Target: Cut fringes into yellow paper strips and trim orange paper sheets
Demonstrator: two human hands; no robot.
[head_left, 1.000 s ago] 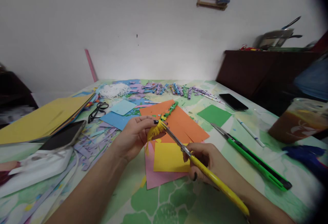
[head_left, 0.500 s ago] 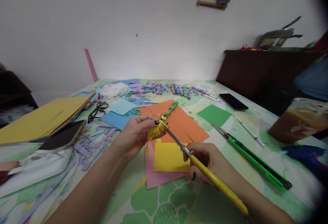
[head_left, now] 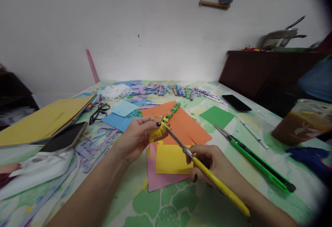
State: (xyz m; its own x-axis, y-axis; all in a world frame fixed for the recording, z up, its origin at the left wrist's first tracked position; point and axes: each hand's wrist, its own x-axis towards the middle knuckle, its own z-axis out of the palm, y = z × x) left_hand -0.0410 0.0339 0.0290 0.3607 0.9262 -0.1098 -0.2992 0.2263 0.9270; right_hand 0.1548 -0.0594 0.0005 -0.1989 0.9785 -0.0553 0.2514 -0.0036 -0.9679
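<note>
Your left hand point(head_left: 136, 138) pinched the fringed yellow paper point(head_left: 157, 133) between thumb and fingers, above the orange sheet point(head_left: 188, 125). Your right hand point(head_left: 211, 161) was closed around the yellow-handled scissors point(head_left: 209, 174), whose blades reached up to the fringed paper's edge. Below them, a plain yellow sheet point(head_left: 171, 159) overlapped a pink one point(head_left: 153, 182) on the surface point(head_left: 124, 196). To your right lay a green utility knife point(head_left: 256, 161), well apart from the fringed paper.
</note>
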